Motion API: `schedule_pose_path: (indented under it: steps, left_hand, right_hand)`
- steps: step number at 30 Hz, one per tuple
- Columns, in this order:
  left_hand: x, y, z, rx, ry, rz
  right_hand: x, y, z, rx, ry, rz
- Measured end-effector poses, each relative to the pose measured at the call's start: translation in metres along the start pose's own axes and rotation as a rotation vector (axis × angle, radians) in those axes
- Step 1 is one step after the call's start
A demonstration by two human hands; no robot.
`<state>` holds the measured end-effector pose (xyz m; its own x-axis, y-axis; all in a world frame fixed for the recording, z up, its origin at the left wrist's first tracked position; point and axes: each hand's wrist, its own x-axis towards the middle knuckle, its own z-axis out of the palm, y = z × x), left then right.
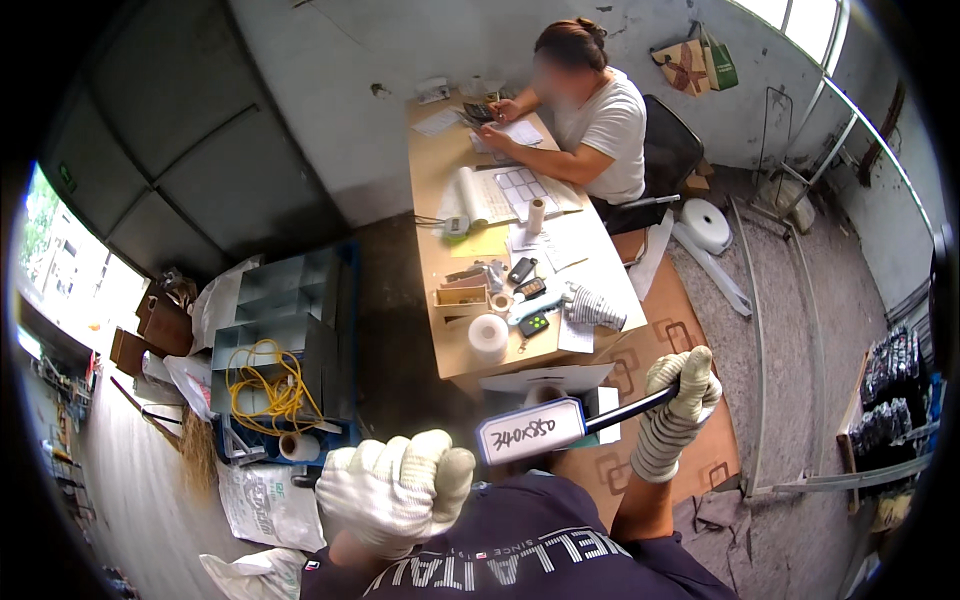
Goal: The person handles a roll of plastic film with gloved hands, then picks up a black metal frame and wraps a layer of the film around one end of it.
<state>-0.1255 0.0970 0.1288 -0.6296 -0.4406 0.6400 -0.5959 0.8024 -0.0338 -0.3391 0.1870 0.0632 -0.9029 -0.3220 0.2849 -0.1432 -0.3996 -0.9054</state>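
My right hand [677, 410], in a white knit glove, closes round a slim dark bar [638, 404]. Towards my left, that bar meets a white label plate [530, 434] with a dark blue border and handwriting on it. My left hand [400, 488], gloved alike, is a fist just left of the plate. A short black end [303, 481] pokes out past its far side. Whether this belongs to the same bar, I cannot tell, as the fingers hide the middle.
Ahead stands a desk [450, 355] with papers, tape rolls and key fobs. A person in a white shirt [615, 135] sits at its right side. On the left are metal bins [290, 290] with yellow cord [270, 385] and white sacks [262, 505]. A metal frame [755, 370] stands right.
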Motion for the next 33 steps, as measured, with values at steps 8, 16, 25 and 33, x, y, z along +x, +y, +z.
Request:
schedule_pose_path:
  steps: [8,16,25,33]
  left_hand:
    - [0.001,0.079,0.007,0.195,0.208,-0.24]
    - [-0.024,0.161,-0.011,0.329,0.326,-0.409]
    - [-0.056,0.247,-0.046,0.478,0.775,-0.251]
    - [-0.023,0.322,-0.05,0.56,0.807,-0.154]
  right_hand:
    - [0.056,0.026,-0.057,0.276,-0.693,0.053]
    - [0.067,0.028,-0.099,0.514,-0.95,0.291]
    - [0.068,-0.034,-0.173,0.35,-1.186,0.43]
    - [0.126,-0.066,-0.235,0.254,-1.287,0.292]
